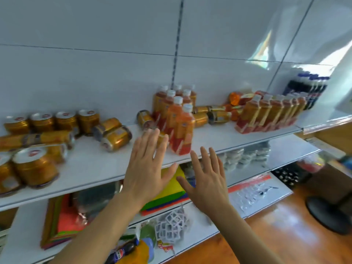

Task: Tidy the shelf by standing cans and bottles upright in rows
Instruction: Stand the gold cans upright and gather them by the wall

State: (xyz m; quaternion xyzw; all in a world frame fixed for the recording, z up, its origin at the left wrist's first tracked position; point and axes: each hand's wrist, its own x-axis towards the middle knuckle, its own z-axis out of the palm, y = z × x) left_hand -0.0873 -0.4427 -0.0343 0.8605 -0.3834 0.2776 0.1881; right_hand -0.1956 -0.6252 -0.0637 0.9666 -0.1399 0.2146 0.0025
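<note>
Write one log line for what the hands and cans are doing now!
left hand: open, empty | right hand: open, empty | gold metal cans: some lying down | orange plastic bottles: upright

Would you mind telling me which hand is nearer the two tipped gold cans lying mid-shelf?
Left. The left hand hovers just right of the tipped gold cans; the right hand hangs farther right, below the shelf edge.

A small shop is showing here: white shelves (99,164) are standing against a tiled wall (95,54), carrying many identical gold cans (36,166) and orange bottles (182,130), with dark cola bottles (306,88) lining up at the right. Coloured paper (62,221) and packaged goods (253,191) are lying on lower tiers.
</note>
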